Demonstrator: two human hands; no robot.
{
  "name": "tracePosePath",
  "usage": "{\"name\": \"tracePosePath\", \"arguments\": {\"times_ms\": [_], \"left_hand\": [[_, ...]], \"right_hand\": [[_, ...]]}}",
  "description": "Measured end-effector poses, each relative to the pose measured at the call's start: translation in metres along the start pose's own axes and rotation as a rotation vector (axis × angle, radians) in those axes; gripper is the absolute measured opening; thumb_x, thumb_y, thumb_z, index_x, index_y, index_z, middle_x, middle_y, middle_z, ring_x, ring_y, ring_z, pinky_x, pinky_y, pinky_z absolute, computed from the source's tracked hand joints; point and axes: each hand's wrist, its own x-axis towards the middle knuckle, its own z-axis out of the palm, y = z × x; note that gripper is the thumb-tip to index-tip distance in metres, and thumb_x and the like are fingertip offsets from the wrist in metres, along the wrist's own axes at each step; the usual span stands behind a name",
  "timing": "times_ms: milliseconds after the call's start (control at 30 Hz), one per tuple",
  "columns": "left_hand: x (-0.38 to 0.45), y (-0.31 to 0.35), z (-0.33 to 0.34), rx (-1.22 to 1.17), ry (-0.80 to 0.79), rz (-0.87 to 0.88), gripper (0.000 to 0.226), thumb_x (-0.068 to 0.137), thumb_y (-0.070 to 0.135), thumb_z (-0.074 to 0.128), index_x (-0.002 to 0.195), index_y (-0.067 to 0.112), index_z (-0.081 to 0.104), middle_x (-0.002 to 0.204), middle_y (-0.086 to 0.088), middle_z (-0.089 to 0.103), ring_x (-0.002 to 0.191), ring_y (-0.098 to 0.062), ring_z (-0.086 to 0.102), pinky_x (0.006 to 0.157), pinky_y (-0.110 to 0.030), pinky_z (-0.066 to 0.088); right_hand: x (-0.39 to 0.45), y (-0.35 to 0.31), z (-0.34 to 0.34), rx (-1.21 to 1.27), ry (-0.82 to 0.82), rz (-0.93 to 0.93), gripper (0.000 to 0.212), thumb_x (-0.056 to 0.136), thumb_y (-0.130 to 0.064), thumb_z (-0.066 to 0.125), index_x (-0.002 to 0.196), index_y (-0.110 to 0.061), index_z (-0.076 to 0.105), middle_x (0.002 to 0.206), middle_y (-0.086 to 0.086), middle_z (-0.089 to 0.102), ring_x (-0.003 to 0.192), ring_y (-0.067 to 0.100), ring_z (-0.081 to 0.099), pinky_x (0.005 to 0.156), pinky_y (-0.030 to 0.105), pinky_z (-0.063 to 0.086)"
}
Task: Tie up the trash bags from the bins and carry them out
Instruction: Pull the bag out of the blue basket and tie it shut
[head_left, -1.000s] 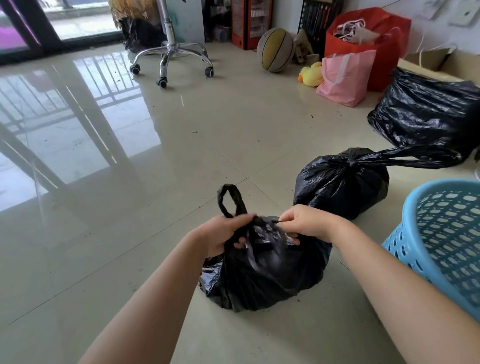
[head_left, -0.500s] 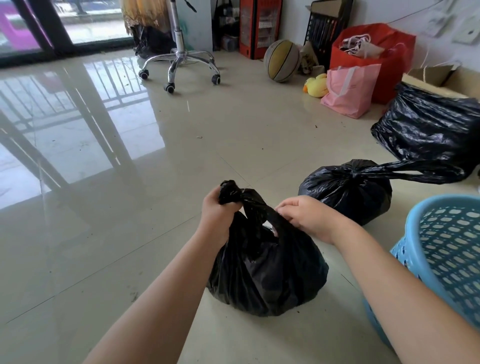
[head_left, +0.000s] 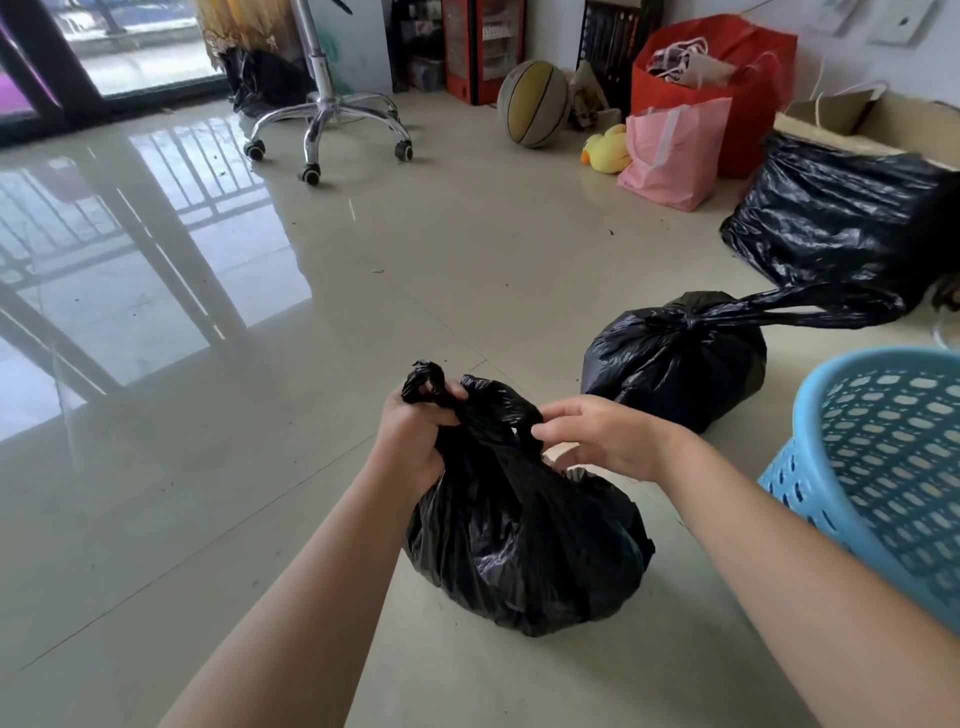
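A small black trash bag (head_left: 519, 545) sits on the tiled floor right in front of me. My left hand (head_left: 415, 436) grips one gathered handle of it in a fist, the loop sticking out above my thumb. My right hand (head_left: 602, 441) is at the bag's other handle with its fingers stretched out, the fingertips touching the plastic. Behind it to the right lies a second small black bag (head_left: 675, 364), tied at the top, its long handles trailing right. A larger black bag (head_left: 841, 223) lines a box further back on the right.
A light blue perforated bin (head_left: 883, 467) stands at my right. Along the far wall are a pink bag (head_left: 675, 150), a red bag (head_left: 727, 67), a yellow duck toy (head_left: 605, 150) and a basketball (head_left: 532, 104). A wheeled chair base (head_left: 327, 114) stands at the back.
My left hand has pulled its handle up and to the left, drawing the bag's top tight. My right hand has loosened from a grip to stretched fingers.
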Motion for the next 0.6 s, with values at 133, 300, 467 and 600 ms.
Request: {"name": "tracePosePath", "arguments": {"times_ms": [133,300,467,600], "left_hand": [[0.000,-0.004,-0.005,0.011,-0.039,-0.029,0.058,0.076,-0.024,0.029,0.047,0.014,0.062,0.051,0.004,0.064,0.054,-0.015,0.061,0.060,-0.027,0.052],[0.004,-0.002,-0.012,-0.029,-0.195,-0.182,0.053,0.097,0.019,0.033,0.052,0.014,0.060,0.057,0.002,0.063,0.045,-0.010,0.054,0.045,-0.017,0.046],[0.011,-0.002,-0.003,-0.240,-0.084,-0.167,0.048,0.098,0.035,0.025,0.056,0.015,0.040,0.079,-0.001,0.059,0.070,-0.016,0.054,0.069,-0.031,0.040],[0.018,0.012,-0.003,-0.623,0.082,0.019,0.067,0.099,0.037,0.025,0.039,0.014,0.045,0.052,-0.001,0.057,0.066,-0.016,0.054,0.073,-0.031,0.044]], "right_hand": [[0.002,0.000,0.003,-0.045,0.086,-0.064,0.016,0.089,-0.005,0.050,0.095,0.000,0.064,0.085,0.005,0.063,0.079,0.014,0.059,0.076,0.025,0.052],[-0.008,-0.005,-0.023,0.483,0.267,-0.193,0.016,0.080,-0.006,0.054,0.068,-0.006,0.066,0.070,0.003,0.072,0.081,0.016,0.067,0.110,0.048,0.032],[-0.006,-0.015,-0.007,0.917,0.172,-0.486,0.024,0.050,-0.032,0.082,0.058,-0.014,0.068,0.068,0.003,0.070,0.080,0.020,0.069,0.086,0.042,0.056],[0.009,-0.029,-0.002,0.977,0.386,-0.387,0.044,0.093,-0.034,0.041,0.052,-0.019,0.037,0.031,-0.008,0.030,0.027,0.007,0.030,0.038,0.015,0.041]]}}
